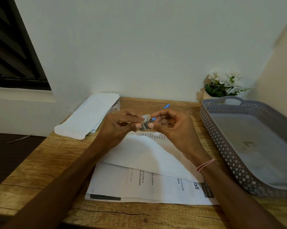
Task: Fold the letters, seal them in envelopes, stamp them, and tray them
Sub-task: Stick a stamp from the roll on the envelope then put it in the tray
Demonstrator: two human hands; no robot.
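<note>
From here my worry is the stamp [146, 123], a small curling piece I take for one being peeled from its backing. Pulled unevenly, it could tear. Its free edge bends over, so it could fold and stick to itself, or cling to a fingertip. If either pinch slips, it would drop onto the letters [139, 182] lying below and might stick there and not on an envelope.

Both hands grasp it above the surface [57, 162]. The left hand [118, 128] pinches its left edge between thumb and forefinger, its other fingers [136, 116] curled in. The right hand [170, 128] pinches the right edge the same way, fingers bent close. Neither hand is released; I cannot tell how much of the backing is off.

The envelopes [88, 116] lie at the far left, the tray [222, 146] well to the right.
</note>
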